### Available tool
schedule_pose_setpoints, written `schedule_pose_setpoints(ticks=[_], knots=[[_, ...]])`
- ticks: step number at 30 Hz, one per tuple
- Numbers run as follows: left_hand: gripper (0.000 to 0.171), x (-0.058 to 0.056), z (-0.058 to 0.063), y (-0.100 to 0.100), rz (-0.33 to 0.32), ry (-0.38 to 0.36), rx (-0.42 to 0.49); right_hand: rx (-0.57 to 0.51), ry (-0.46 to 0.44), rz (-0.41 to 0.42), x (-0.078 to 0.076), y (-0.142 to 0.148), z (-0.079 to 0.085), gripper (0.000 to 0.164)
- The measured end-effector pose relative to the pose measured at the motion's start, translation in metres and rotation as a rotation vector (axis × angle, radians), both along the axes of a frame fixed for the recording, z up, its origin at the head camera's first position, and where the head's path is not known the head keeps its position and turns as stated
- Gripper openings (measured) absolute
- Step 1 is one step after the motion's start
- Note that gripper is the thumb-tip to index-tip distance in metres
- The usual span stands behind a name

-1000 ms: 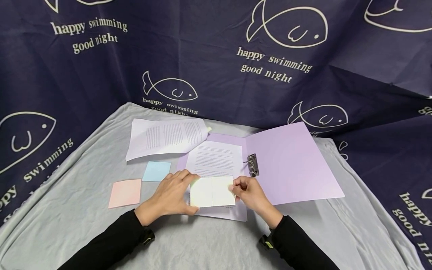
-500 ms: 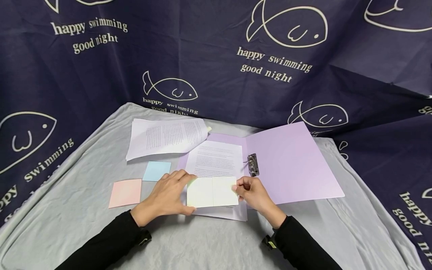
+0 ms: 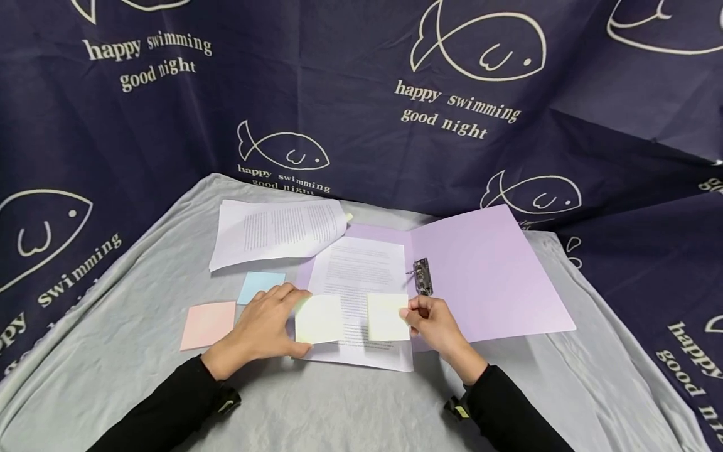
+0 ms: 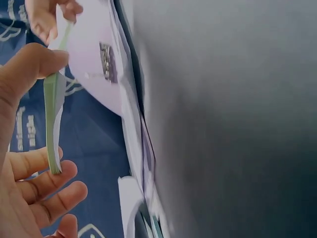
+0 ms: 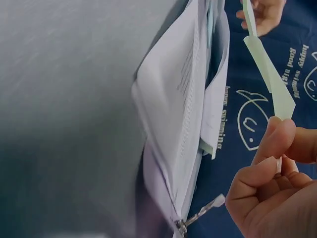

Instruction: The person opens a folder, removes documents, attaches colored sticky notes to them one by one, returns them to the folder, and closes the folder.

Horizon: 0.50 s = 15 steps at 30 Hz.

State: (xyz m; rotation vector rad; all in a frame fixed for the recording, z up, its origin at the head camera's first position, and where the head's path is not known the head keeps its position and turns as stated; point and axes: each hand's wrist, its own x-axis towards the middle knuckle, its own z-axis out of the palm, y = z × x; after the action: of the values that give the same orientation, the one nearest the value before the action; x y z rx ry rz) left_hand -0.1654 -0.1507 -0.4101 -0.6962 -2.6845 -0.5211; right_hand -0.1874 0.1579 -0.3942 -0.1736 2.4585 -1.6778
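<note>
My left hand [image 3: 261,325] grips a pale yellow-green sticky note pad [image 3: 319,319] by its edges, thumb at the near side and fingers at the far side. The pad's thick green edge [image 4: 51,124] shows in the left wrist view. To the right, my right hand [image 3: 433,321] pinches a single sticky note [image 3: 387,317] of the same colour between thumb and fingers at its right edge. A gap separates note and pad in the head view. Both are held over a printed sheet [image 3: 361,260] on the open purple folder [image 3: 480,276].
A metal clip [image 3: 422,276] sits at the folder's fold. Folded-back printed pages [image 3: 277,229], with a pale tab at their edge, lie to the left. Nearer are a blue sticky note pad [image 3: 257,285] and a pink one [image 3: 209,325] on the grey cloth [image 3: 339,408].
The note in my right hand has come away from the pad and moved right. My left hand has shifted left with the pad, and print now shows between them.
</note>
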Motion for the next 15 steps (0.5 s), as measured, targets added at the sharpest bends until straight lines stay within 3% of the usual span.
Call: schedule_pose_setpoints(ticks=[15], knots=[[0.082,0.0027,-0.0009,-0.0111,0.004,-0.009,-0.015,0.037,-0.001,0.003,-0.0007,0.0021,0.0016,0.008]])
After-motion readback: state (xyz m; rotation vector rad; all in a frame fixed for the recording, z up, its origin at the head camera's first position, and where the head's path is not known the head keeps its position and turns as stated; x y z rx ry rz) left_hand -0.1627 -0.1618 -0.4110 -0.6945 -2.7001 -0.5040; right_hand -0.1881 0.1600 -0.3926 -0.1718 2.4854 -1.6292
